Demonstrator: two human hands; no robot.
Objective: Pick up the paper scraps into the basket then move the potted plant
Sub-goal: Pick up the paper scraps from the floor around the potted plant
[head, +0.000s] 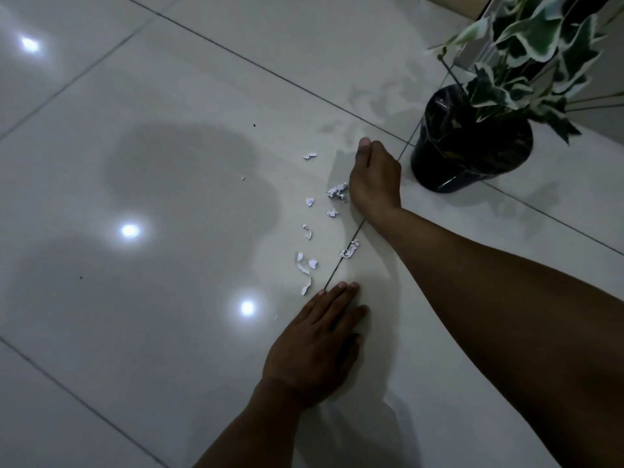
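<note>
Your left hand (315, 346) lies flat on the glossy pale floor (169, 96), palm down, its fingers (339, 292) stretched out and held close together, holding nothing; the fingertips sit just beside the long curled strip at the near end of the paper scraps (305, 273). Those scraps are scattered in a loose line on the tile between your two hands, most of them left of a dark grout line (344, 255), with one small piece farther out near the top of the trail. Your right hand (373, 179) rests on its edge on the floor at the far end of the trail, curled so that you cannot tell from here whether its fingers grip anything; a crumpled white scrap touches the heel of that hand. The potted plant (472, 143) stands upright just right of your right hand, near but apart from it, its dark shiny pot on the floor and green, white-edged leaves spreading above. Ceiling lights reflect as bright spots on the tiles to your left.
</note>
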